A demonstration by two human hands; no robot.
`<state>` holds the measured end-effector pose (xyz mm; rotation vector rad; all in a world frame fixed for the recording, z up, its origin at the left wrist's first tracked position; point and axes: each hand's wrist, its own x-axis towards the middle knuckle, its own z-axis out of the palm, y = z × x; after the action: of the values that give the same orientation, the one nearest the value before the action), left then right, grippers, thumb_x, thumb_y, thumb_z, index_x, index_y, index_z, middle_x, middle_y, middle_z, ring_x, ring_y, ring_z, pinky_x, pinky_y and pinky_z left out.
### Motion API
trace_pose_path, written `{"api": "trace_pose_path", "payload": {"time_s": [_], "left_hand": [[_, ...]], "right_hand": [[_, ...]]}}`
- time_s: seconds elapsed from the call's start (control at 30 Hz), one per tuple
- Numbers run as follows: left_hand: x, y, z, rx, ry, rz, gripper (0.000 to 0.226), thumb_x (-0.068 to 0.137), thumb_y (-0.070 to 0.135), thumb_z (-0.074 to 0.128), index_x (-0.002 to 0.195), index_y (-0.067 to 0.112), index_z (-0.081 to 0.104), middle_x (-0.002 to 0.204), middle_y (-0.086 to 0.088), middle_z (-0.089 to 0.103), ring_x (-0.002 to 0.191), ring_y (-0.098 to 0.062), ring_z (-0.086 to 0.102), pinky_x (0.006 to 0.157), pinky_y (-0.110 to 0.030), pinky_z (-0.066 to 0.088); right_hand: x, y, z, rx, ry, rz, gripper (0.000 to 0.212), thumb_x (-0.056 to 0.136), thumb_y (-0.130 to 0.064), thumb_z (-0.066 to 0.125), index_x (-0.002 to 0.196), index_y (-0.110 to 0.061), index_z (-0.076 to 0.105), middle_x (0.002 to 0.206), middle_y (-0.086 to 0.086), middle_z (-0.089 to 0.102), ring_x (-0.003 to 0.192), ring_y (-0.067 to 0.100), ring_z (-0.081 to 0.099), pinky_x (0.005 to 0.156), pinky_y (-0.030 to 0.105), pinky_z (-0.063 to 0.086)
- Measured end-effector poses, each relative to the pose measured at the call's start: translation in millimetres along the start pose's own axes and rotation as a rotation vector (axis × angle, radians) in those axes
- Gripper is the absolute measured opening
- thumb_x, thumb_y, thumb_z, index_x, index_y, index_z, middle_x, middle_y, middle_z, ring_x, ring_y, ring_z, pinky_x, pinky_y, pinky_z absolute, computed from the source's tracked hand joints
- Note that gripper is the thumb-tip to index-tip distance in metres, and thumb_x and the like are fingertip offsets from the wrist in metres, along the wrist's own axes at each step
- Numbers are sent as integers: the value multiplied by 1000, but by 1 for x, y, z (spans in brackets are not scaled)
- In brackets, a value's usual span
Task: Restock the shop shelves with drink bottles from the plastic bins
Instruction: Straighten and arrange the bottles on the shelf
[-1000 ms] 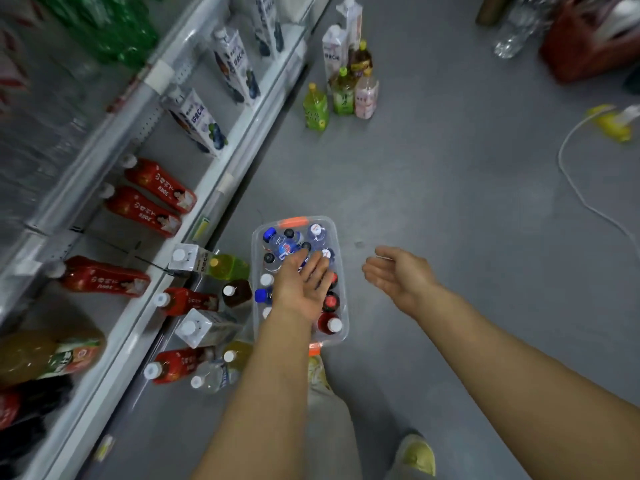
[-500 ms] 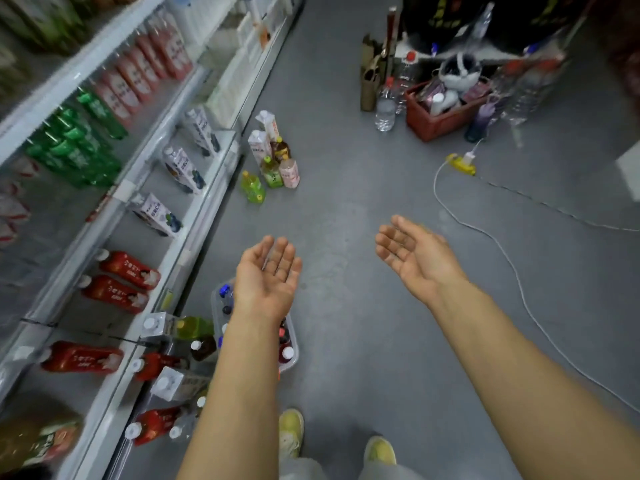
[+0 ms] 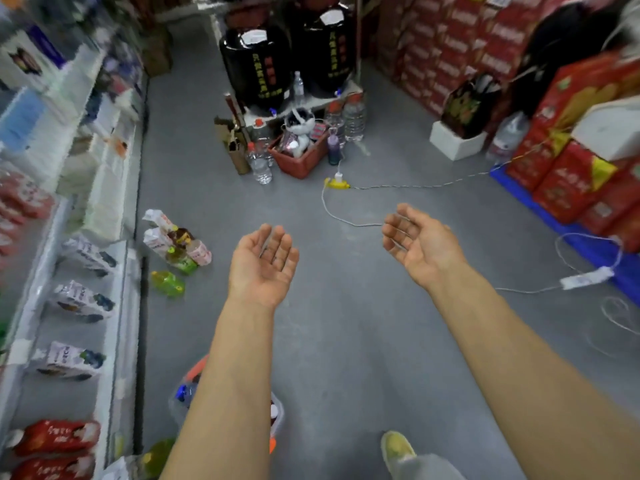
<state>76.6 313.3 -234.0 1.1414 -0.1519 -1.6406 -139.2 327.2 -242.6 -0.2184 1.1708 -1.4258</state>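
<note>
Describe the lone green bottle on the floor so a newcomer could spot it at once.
Find the white shelving along the aisle's left side. On the grey floor beside its base sits a cluster of cartons and bottles. The green bottle is just nearer the camera, alone, touching none of them.

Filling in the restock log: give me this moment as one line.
left hand: open, palm up, empty | right hand: open, palm up, empty | plastic bin: on floor, partly behind left forearm, holds bottles
</note>
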Motion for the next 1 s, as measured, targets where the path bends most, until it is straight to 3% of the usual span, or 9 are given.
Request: {"api": "trace_pose_path", "payload": {"time_s": [0.2,0.33,0.47,0.57,0.73,1.0], "left_hand": [[-23,-37,25,164,-134,-114,16,97,21,48,91,21,63,76,2,70,72,-13,63,74,-28,51],[-49,-89,55,316,-230,-227,17,98,21,49,92,22,64,78,0,70,70,-14,63,69,-29,51],[-80,-152,83,450,-335,-335,18,99,21,48,91,21,64,89,-1,68,75,-15,63,74,-30,51],[-111,-210,99,556,-385,-412,19,99,20,46,90,20,63,88,0,67,76,-14,62,73,-30,50],[-192,-328,129,711,-498,-555,20,98,19,47,84,20,62,62,2,70,73,-13,61,71,-29,49],[-361,-544,131,927,-666,-813,19,97,20,48,85,20,63,67,2,70,75,-14,62,73,-29,49]], "right_hand": [[-57,-9,-70,131,195,-120,11,98,-16,55,91,-14,63,76,5,67,61,15,64,59,27,54],[-104,-14,-130,227,343,-188,13,99,-17,52,90,-15,61,78,4,64,66,16,61,63,28,50],[-156,-20,-200,303,506,-237,12,99,-16,53,90,-14,61,80,5,64,68,17,60,65,29,49],[-202,-20,-268,378,641,-264,12,99,-17,52,91,-14,61,83,6,64,69,17,60,66,29,49],[-290,-8,-389,511,837,-317,16,101,-17,47,90,-16,59,83,5,62,70,17,58,66,28,48],[-469,16,-581,679,1165,-387,20,101,-17,47,85,-18,58,77,5,65,69,17,59,64,28,47]]}}
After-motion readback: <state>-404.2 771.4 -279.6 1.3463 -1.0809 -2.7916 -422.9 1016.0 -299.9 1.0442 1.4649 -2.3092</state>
